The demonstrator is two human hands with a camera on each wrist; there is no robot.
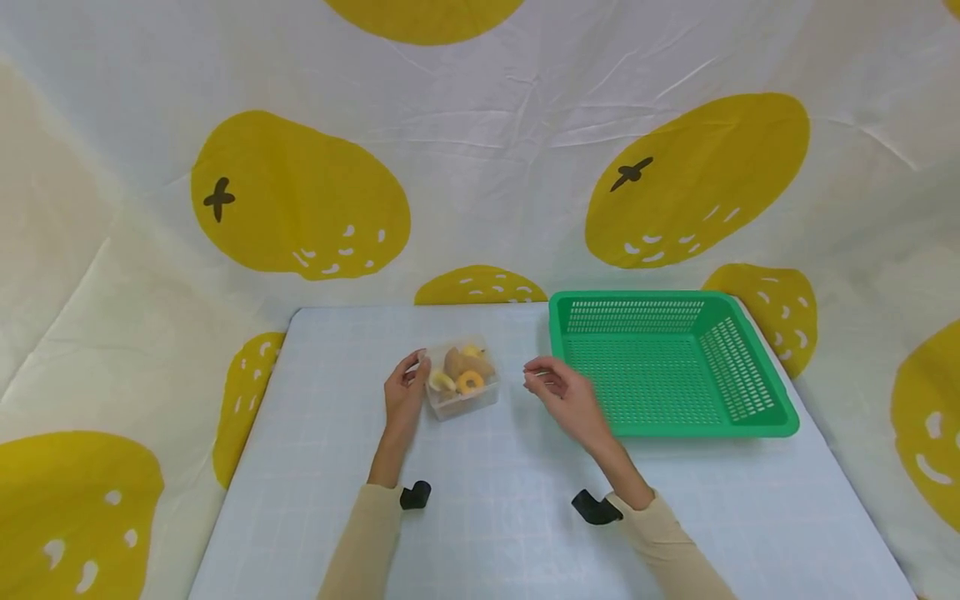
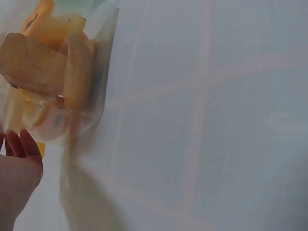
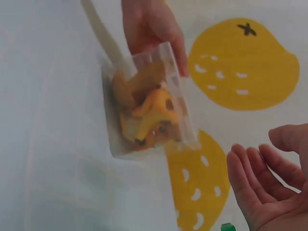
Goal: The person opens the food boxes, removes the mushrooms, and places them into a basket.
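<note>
A clear plastic box point(image 1: 462, 403) holds several small brown, yellow and orange pieces, among them a yellow-orange ring point(image 1: 470, 382) and a rounded brown piece point(image 2: 32, 62). My left hand point(image 1: 406, 395) is at the box's left side, with thumb and fingertips gripping its edge near the far left corner. In the right wrist view the left hand point(image 3: 153, 26) shows behind the box, one finger along its side. Between the box and the green basket, my right hand point(image 1: 566, 400) hovers apart from the box, its fingers loosely bent and holding nothing.
A large green plastic basket point(image 1: 772, 367) with slotted walls stands at the right of the table point(image 1: 300, 467), close beside the right hand. A pale cloth point(image 1: 480, 200) with big yellow fruit prints hangs behind and at both sides. Black wrist mounts point(image 1: 416, 495) sit at the sleeves.
</note>
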